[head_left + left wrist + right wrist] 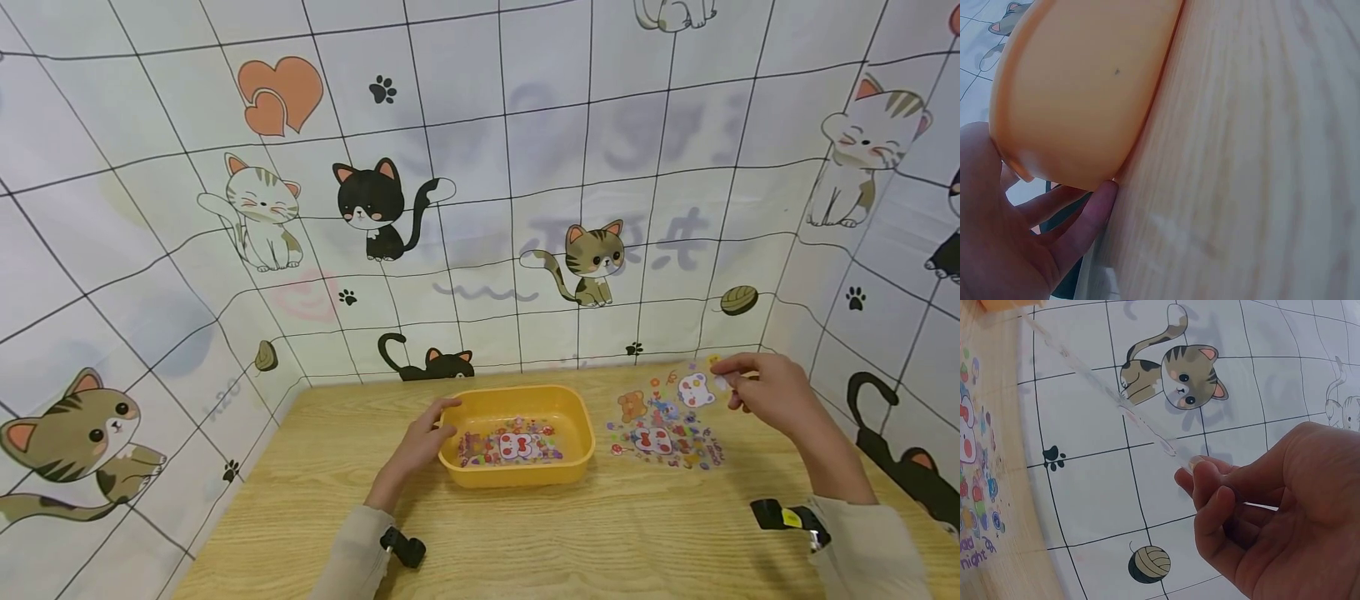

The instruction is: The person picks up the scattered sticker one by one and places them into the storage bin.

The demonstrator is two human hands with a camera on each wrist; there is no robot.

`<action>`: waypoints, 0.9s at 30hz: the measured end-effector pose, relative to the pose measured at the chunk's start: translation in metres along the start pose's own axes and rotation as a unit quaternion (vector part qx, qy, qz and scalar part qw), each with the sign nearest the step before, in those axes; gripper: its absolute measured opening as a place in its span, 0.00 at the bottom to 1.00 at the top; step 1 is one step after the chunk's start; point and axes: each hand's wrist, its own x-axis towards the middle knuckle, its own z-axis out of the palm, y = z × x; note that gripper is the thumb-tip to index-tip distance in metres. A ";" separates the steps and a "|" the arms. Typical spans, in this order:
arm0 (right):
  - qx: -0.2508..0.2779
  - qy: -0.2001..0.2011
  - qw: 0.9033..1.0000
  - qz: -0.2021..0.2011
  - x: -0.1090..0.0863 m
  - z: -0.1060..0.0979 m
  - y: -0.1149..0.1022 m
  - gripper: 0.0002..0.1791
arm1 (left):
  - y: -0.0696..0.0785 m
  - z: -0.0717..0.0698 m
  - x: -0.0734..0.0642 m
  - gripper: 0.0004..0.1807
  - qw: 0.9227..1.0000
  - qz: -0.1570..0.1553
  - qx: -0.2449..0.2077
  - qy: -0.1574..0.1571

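Observation:
A yellow plastic basin (517,477) stands on the table. My left hand (417,442) grips its left end, the thumb over the rim and fingers (1094,209) against the outer wall. Inside the basin lies a clear sticker sheet (517,446) with a white character with a red bow. To its right, my right hand (768,392) pinches the corner of another clear sheet (693,390), printed with a white bear and a brown bear. That sheet appears edge-on as a thin strip (1094,375) in the right wrist view. Below it, a similar sheet (651,442) lies on the table.
The wood-grain table (525,542) stretches in front of the basin. A white tiled-pattern cloth (480,275) with cartoon cats hangs behind and at both sides. Dark straps with small devices (402,547) sit on both sleeves.

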 end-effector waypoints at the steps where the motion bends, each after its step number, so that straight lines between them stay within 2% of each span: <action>1: 0.000 0.000 1.000 0.000 0.000 0.000 0.000 0.18 | 0.000 0.000 0.000 0.25 1.000 0.001 0.000 0.000; 27: 0.007 0.011 1.000 -0.006 -0.002 0.001 -0.008 0.17 | 0.000 0.000 0.000 0.25 1.000 -0.003 -0.002 -0.001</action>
